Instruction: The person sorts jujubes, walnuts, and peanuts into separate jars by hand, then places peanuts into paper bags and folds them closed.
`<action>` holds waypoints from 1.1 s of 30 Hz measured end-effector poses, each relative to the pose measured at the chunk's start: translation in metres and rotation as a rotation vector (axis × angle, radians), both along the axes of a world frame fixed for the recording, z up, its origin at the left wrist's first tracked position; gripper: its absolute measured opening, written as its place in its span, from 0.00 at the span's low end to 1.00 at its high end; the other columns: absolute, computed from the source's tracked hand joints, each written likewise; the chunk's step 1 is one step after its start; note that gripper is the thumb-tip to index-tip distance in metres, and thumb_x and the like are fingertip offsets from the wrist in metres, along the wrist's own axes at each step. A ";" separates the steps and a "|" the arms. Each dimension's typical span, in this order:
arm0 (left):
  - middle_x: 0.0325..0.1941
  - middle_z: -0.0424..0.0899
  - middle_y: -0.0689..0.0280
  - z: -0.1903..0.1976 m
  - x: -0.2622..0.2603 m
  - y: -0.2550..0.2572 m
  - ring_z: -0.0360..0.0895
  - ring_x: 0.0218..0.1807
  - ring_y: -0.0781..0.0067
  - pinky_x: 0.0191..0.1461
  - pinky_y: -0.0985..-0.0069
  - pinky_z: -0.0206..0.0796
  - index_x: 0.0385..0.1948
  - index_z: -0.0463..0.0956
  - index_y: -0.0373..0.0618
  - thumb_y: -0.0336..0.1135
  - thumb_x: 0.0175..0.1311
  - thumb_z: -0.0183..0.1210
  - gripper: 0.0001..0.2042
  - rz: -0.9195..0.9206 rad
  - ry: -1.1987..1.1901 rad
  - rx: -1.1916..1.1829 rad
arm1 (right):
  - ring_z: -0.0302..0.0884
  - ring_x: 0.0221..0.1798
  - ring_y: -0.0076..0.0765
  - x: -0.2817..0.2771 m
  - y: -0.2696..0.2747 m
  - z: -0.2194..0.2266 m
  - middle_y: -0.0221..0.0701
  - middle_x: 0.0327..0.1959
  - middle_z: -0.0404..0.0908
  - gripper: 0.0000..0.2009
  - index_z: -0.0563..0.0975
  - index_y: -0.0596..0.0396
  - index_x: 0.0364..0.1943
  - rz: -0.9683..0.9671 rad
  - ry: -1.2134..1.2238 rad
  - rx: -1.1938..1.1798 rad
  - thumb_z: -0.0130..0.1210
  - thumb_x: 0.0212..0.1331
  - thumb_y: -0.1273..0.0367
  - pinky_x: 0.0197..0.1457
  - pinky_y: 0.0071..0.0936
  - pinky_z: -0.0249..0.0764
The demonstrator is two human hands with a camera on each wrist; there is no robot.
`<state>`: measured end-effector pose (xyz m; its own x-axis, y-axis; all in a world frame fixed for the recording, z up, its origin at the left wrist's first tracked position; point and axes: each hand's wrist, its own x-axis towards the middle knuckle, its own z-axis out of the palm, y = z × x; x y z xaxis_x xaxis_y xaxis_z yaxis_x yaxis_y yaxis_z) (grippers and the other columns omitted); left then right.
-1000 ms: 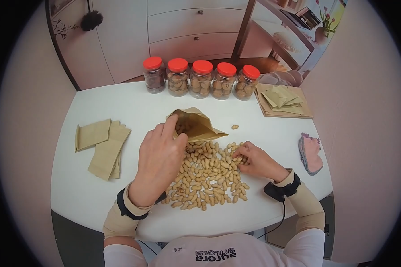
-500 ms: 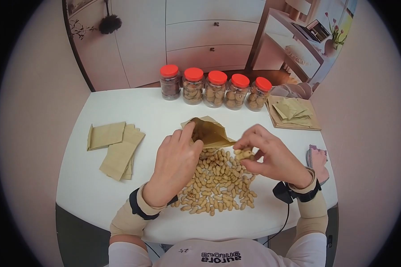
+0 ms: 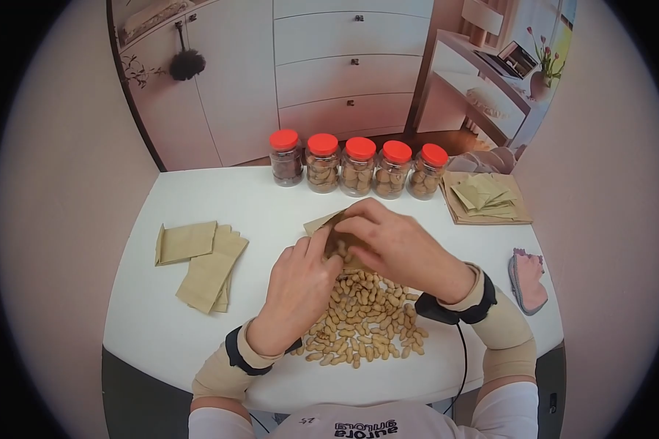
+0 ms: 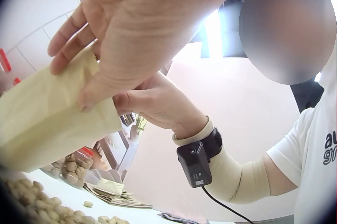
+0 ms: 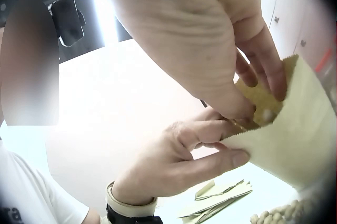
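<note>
Left hand [image 3: 299,289] pinches paper bag [image 4: 50,116]; right hand [image 3: 410,249] reaches into opening.

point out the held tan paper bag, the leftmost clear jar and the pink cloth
Held tan paper bag [image 4: 50,113]: left wrist view, its side
Leftmost clear jar with red lid [image 3: 284,139]: head view, lid's top
Pink cloth with grey edge [image 3: 531,284]: head view, its middle
</note>
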<state>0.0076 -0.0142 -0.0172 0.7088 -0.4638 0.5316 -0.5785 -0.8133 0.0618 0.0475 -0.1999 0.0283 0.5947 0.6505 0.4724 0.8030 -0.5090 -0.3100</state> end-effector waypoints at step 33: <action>0.52 0.76 0.52 0.008 -0.009 -0.004 0.75 0.45 0.58 0.45 0.67 0.68 0.27 0.79 0.41 0.27 0.46 0.60 0.06 0.024 0.085 0.156 | 0.72 0.49 0.46 0.025 -0.106 -0.109 0.40 0.46 0.70 0.26 0.72 0.55 0.58 -0.199 0.642 -0.397 0.55 0.49 0.74 0.54 0.36 0.71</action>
